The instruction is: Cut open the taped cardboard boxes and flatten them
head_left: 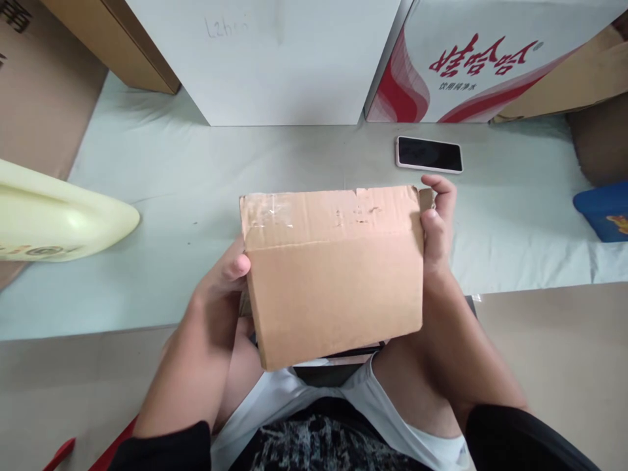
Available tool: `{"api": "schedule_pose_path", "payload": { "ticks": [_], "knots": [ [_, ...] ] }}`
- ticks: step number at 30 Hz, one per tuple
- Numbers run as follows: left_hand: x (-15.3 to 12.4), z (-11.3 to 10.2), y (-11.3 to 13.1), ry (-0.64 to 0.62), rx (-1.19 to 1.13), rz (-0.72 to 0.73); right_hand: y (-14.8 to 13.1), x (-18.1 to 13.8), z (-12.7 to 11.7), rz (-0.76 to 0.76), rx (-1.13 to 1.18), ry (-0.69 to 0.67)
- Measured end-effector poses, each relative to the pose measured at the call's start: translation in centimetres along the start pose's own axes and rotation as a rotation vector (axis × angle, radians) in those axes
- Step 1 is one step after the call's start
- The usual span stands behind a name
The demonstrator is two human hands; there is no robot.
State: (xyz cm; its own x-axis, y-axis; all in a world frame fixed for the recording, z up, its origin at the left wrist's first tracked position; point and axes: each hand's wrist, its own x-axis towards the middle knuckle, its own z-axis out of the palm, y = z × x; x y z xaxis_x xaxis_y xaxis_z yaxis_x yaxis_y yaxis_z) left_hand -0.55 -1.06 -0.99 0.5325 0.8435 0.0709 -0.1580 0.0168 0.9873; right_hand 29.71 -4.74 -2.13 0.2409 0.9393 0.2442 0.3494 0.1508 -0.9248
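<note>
A brown cardboard box (338, 288) is held up above my lap, at the near edge of the cloth-covered table. Clear tape and small tears show along its upper edge. My left hand (233, 268) grips the box's left side, thumb against the edge and the other fingers mostly hidden behind it. At the upper right corner, my right hand (439, 216) has the thumb and a finger on a small cardboard flap (426, 199). The remaining fingers of that hand are largely out of sight.
A phone (429, 155) lies face up beyond the box on the pale green cloth (161, 242). Behind stand a white box (289, 72) and a red-and-white carton (456, 72). A yellow plastic object (63, 212) is at left, a blue container (606, 209) at right.
</note>
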Motion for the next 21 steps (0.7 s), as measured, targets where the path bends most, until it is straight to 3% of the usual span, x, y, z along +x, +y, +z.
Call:
{"api": "schedule_pose_path", "payload": {
  "ticks": [6,8,10,14,17,21],
  "knots": [
    [0.2,2.2,2.0,0.136,-0.156,-0.122,0.8,0.7,0.1,0.071,0.065,0.146],
    [0.8,1.8,2.1,0.231,-0.201,-0.058,1.3,1.0,-0.2,0.098,0.138,0.175],
    [1.7,0.8,1.7,0.351,-0.257,0.069,1.7,1.0,-0.4,0.089,0.181,0.13],
    [3.0,-1.5,0.7,0.539,-0.414,0.121,1.6,0.5,-0.2,0.008,0.144,-0.066],
    [3.1,-1.6,0.4,0.538,-0.434,0.14,1.1,0.2,0.6,-0.02,-0.058,-0.07],
    [2.8,0.0,0.1,0.482,-0.433,0.134,0.4,0.1,1.6,-0.071,-0.208,-0.078]
  ]
}}
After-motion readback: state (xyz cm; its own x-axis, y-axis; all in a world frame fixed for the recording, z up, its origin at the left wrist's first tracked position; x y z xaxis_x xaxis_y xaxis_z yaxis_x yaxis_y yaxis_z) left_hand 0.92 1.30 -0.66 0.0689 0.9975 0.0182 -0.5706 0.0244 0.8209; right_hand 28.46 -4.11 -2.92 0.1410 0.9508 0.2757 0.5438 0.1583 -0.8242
